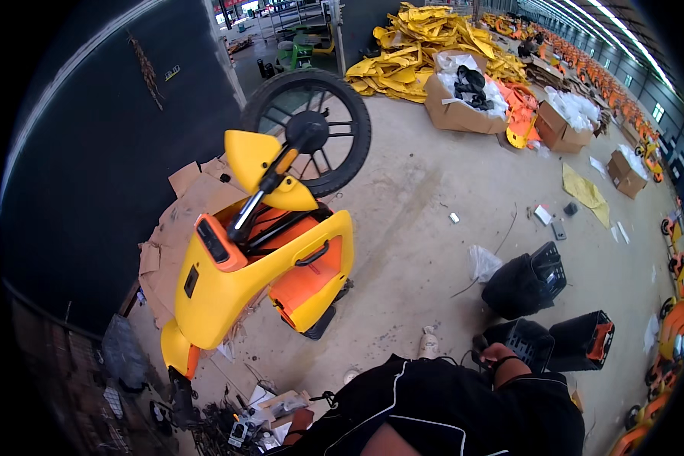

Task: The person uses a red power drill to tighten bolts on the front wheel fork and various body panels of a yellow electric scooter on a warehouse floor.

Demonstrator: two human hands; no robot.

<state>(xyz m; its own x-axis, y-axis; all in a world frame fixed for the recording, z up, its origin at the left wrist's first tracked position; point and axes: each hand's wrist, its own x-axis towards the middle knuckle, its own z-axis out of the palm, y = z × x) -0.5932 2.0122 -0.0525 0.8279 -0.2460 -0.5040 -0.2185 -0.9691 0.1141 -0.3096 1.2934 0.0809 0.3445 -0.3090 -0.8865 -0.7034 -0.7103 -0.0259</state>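
My right hand (pixel 498 354), a dark band at its wrist, is at the lower right beside a black plastic basket (pixel 530 339). Its fingers are curled against something small and dark that I cannot make out, and thin black cable loops hang next to it. Low in the view, my left hand (pixel 301 420) is near a pile of small parts and wrappings (pixel 239 429); its fingers are too hidden to read. A yellow and orange scooter (pixel 228 289) lies ahead on the left, partly over flattened cardboard (pixel 163 235), its black front wheel (pixel 308 131) at the far end.
Two more black baskets (pixel 520 285) (pixel 581 342) stand on the right. Yellow body panels (pixel 433 45) are heaped at the back, near cardboard boxes (pixel 463 110) with white wrapping. A dark wall (pixel 114 129) borders the left. Rows of scooters (pixel 672 342) line the far right.
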